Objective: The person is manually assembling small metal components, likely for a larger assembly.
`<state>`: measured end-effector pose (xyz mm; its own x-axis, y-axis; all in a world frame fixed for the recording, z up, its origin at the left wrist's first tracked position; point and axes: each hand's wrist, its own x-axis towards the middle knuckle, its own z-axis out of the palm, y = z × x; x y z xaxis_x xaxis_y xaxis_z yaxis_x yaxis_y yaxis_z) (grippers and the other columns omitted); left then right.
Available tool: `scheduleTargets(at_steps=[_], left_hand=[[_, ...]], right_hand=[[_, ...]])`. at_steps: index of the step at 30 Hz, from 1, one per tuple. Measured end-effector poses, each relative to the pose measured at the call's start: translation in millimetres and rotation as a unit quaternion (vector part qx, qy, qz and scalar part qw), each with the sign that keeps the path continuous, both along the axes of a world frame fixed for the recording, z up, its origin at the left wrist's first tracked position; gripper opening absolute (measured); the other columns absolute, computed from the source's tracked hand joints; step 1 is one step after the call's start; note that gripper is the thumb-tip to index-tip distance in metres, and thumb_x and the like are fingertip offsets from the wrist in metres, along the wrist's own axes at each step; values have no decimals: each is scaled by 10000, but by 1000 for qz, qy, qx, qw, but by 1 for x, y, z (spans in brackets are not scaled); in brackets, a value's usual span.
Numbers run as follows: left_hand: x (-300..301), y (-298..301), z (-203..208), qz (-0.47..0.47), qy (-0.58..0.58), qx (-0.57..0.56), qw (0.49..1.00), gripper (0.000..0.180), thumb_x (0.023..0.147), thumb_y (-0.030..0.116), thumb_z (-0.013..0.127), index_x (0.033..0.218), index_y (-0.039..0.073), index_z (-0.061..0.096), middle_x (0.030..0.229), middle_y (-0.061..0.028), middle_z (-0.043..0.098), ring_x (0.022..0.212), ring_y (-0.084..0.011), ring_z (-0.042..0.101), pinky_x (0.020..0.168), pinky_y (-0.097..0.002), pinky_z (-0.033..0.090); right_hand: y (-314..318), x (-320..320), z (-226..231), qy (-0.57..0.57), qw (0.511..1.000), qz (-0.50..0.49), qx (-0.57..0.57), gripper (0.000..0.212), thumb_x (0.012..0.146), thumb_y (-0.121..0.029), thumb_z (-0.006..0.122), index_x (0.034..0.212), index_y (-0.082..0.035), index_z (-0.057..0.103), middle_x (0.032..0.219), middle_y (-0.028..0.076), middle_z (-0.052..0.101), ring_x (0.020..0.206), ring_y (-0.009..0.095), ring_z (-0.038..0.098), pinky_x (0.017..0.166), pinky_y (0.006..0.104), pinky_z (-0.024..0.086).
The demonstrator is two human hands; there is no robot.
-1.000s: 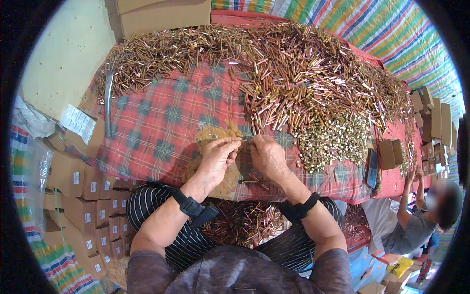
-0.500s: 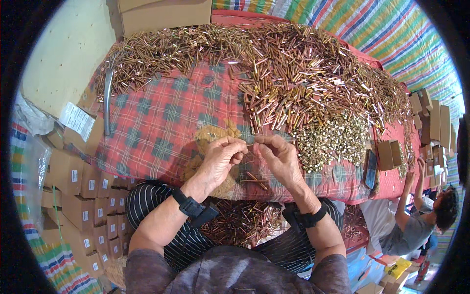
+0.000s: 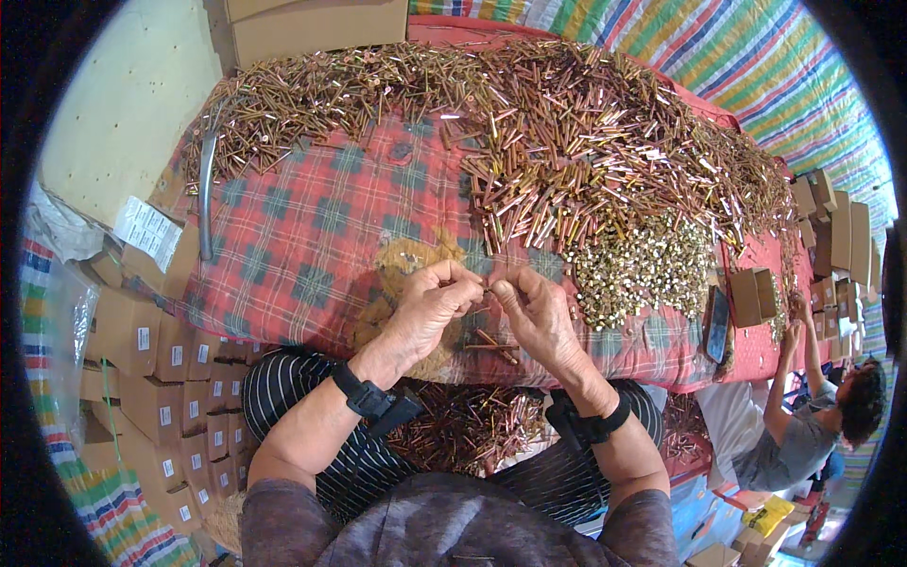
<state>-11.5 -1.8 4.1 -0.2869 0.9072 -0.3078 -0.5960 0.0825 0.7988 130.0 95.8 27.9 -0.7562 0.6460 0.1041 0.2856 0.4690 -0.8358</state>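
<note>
My left hand [image 3: 430,307] and my right hand [image 3: 537,317] meet fingertip to fingertip over the near side of the plaid-covered table [image 3: 326,227]. Both are closed in a pinch. A thin brass-coloured rod [image 3: 486,284] shows as a short stub between the fingertips, mostly hidden by them; its far end lies in the left fingers. What else the right fingers pinch is too small to tell. Right of my right hand spreads a pile of small shiny nut-like pieces [image 3: 642,279]. Beyond it lies a broad heap of copper-coloured metal rods [image 3: 576,151]. Several loose rods [image 3: 496,347] lie below my hands.
A curved metal bar [image 3: 206,198] stands at the table's left side. Stacked cardboard boxes [image 3: 142,378] fill the lower left. More rods [image 3: 472,425] lie between my legs. At right are a small open box [image 3: 753,296], a blue-topped flat object [image 3: 717,321] and another person [image 3: 803,425].
My fingertips have come closer together, covering more of the thin rod. My right fingers are more curled. The other person's hands have shifted slightly.
</note>
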Motion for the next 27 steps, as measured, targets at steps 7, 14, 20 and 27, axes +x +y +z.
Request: scheduleTargets(at_steps=[7,14,20,27], left_hand=[[6,1,-3,-6,31,-5,999,61,805,68,605,850,47,570,731,-6,563,593,-40,416,521,-185,319],[5,1,-2,-7,20,5,1000,67,810,80,608,852,46,568,702,17,528,581,-39,401,517,-180,311],[7,-1,-2,-14,13,10,1000,64,814,82,604,859,49,573,709,16,536,579,-36,399,514,-179,305],[7,0,-3,-21,16,7,1000,54,809,79,607,852,54,586,699,27,527,587,-32,410,515,-181,312]], right_hand=[[-6,1,-11,23,984,-24,-173,298,901,-269,530,819,12,591,639,172,553,543,233,544,538,340,430],[-7,1,-5,2,984,-32,-173,332,915,-294,499,785,0,583,644,177,562,551,304,553,540,353,438],[-4,2,1,-84,996,-11,-4,252,917,-256,508,863,-15,558,708,178,558,581,301,552,535,352,433],[-3,3,-3,-10,988,22,152,232,920,-241,511,879,-15,542,731,118,573,569,254,532,507,342,407]])
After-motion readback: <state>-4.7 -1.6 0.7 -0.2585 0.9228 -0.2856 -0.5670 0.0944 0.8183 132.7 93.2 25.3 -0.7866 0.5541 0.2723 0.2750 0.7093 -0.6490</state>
